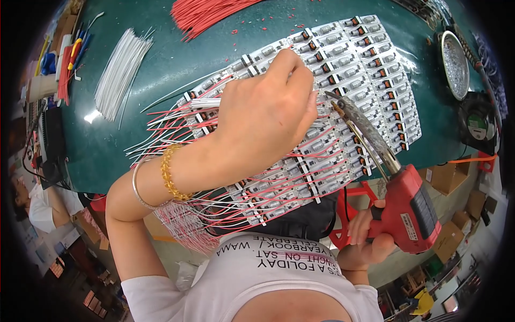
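Note:
A large panel of small circuit boards (383, 80) lies on the green table, with rows of cylindrical parts and black-and-copper coils. Over its middle is my left hand (268, 104), fingers closed in a pinch. The ends of a small bundle of white wires (205, 103) stick out from under this hand; the fingertips are mostly hidden. My right hand (370, 236) grips the handle of a red and black soldering gun (410, 209). Its tip and the feed tube beside it reach the boards just right of my left fingers. Red and white wires (230, 204) trail from the lower-left boards.
Loose white wires (120, 75) lie at the left, and a pile of red wires (209, 13) at the far edge. Hand tools (75, 51) stand at the far left. At the right are a round metal dish (455, 65) and a black fan (477, 126).

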`<act>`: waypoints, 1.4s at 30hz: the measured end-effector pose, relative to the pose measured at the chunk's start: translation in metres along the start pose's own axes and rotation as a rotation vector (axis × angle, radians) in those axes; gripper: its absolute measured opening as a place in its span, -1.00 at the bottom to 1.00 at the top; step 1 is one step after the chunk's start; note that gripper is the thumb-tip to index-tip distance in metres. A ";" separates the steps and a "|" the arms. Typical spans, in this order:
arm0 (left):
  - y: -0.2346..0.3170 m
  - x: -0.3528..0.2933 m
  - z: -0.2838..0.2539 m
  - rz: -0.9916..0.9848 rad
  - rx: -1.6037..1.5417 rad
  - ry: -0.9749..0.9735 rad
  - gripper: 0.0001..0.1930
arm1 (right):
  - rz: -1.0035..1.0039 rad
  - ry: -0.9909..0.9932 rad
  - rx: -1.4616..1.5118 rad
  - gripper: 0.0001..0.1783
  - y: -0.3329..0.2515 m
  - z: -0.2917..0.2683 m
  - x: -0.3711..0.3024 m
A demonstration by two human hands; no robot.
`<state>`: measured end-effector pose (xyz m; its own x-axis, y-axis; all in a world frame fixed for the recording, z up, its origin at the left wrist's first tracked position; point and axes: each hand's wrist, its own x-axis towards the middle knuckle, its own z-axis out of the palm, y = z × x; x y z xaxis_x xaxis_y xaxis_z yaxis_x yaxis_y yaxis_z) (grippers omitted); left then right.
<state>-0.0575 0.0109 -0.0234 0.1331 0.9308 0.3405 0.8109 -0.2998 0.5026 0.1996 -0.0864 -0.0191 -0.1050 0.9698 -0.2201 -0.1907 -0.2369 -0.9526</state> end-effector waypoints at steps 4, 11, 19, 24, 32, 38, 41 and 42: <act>0.000 -0.001 -0.002 0.001 0.013 -0.014 -0.84 | -0.116 -0.052 -0.117 -0.10 -0.007 0.012 0.009; 0.002 -0.002 -0.004 -0.045 -0.036 0.001 -0.89 | -0.100 0.000 -0.119 -0.06 -0.010 0.019 0.009; 0.013 -0.002 -0.011 -0.109 -0.204 -0.058 -0.91 | -0.134 -0.027 -0.056 0.00 -0.006 0.003 0.001; 0.014 -0.003 -0.006 -0.134 -0.131 -0.078 -0.91 | -0.116 -0.002 -0.075 -0.05 -0.004 0.004 -0.004; 0.014 -0.001 -0.007 -0.100 -0.093 -0.086 -0.92 | -0.100 0.113 -0.176 -0.22 0.014 -0.026 -0.022; 0.014 0.000 -0.008 -0.100 -0.085 -0.084 -0.91 | -0.107 -0.056 0.005 -0.15 -0.007 -0.002 -0.005; 0.012 0.000 -0.007 -0.074 -0.093 -0.068 -0.93 | -0.094 -0.059 -0.037 -0.11 -0.007 -0.001 -0.004; 0.011 -0.001 -0.007 -0.049 -0.107 -0.055 -0.92 | -0.099 -0.062 -0.041 -0.11 -0.006 0.000 -0.004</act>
<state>-0.0521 0.0051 -0.0127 0.1280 0.9541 0.2707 0.7524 -0.2713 0.6003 0.2008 -0.0884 -0.0123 -0.1478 0.9825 -0.1129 -0.1631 -0.1368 -0.9771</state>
